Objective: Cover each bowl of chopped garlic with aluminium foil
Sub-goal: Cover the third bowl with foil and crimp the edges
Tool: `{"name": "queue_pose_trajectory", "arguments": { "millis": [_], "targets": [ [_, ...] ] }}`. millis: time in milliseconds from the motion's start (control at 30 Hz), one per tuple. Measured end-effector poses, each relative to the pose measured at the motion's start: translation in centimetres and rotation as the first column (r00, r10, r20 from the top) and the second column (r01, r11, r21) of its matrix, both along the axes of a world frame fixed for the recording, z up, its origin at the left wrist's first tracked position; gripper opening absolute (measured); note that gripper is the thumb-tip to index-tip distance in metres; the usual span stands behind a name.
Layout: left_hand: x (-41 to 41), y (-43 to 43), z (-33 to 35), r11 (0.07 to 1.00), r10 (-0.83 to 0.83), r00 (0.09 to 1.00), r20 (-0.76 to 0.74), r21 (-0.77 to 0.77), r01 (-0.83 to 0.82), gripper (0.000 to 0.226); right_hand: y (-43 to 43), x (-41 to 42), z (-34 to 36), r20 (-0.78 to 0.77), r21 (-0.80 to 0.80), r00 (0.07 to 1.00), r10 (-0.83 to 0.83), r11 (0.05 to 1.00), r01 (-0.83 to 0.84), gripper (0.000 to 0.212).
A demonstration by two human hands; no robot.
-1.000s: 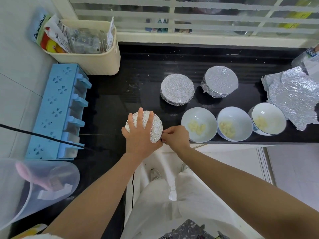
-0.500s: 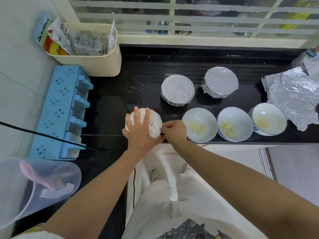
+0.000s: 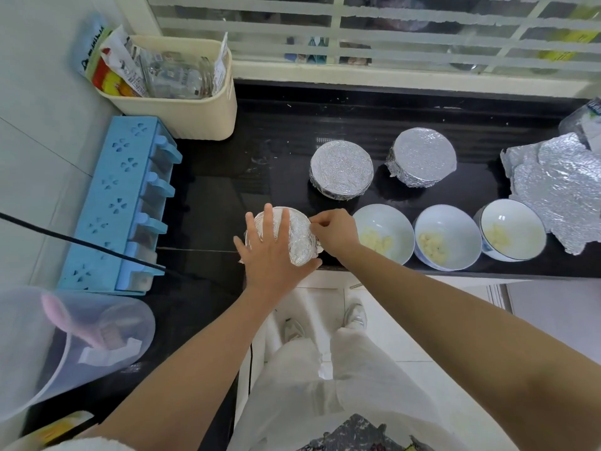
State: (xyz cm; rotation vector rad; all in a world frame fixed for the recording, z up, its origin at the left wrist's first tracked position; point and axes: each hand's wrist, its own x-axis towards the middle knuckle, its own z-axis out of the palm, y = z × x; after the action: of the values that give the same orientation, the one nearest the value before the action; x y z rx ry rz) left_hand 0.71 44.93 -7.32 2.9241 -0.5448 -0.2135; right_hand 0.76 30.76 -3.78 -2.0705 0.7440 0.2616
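One foiled bowl (image 3: 300, 244) under L grip (image 3: 272, 259); R grip (image 3: 335, 234) pinches edge.

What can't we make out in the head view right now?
- Front bowl contents: head view, its foil and left hand cover them.
- Back-left bowl and back-right bowl contents: foil hides them.
- Loose foil sheets: cut by right frame edge.
- Packet labels in cream bin: too small.

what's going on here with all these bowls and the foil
A person is covering a bowl at the front edge of the counter. The left hand presses flat on the foil on top, and the right hand pinches that foil at the bowl's right rim. Two covered bowls sit behind. Three open bowls of garlic are to the right, beside spare foil.
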Motion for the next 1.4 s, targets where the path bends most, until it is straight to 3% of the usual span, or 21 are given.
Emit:
{"name": "queue_pose_trajectory", "arguments": {
  "millis": [233,400,733,1067,1233,1400],
  "targets": [
    [0.0,0.3,-0.7,0.999,-0.025,0.995,0.102,0.042,0.021,0.104,-0.1,-2.3,-0.2,0.046,0.022,0.997,0.061,0.998,-0.062,0.039],
    [0.1,0.2,-0.7,0.999,-0.018,0.995,0.096,0.052,0.013,0.107,0.6,-3.6,-0.6,0.06,-0.105,0.994,0.087,0.991,-0.08,0.018],
    [0.1,0.2,-0.7,0.999,-0.015,0.994,0.107,0.052,0.01,0.106,0.5,-3.0,-0.6,-0.022,-0.253,0.995,0.099,0.962,-0.101,0.015],
    [0.2,0.2,-1.0,0.999,-0.031,0.992,0.122,0.039,0.027,0.107,1.2,-3.9,-1.0,0.048,-0.125,0.999,0.024,0.992,-0.018,0.016],
    [0.2,0.1,-1.0,0.998,-0.042,0.992,0.117,0.049,0.036,0.104,1.8,-4.9,-1.5,0.05,0.06,0.997,-0.054,0.997,0.051,0.023],
    [0.2,0.0,-0.5,0.999,-0.031,0.995,0.097,0.039,0.027,0.105,2.2,-4.7,-1.6,0.053,0.068,0.992,-0.118,0.991,0.115,0.018]
  ]
}}
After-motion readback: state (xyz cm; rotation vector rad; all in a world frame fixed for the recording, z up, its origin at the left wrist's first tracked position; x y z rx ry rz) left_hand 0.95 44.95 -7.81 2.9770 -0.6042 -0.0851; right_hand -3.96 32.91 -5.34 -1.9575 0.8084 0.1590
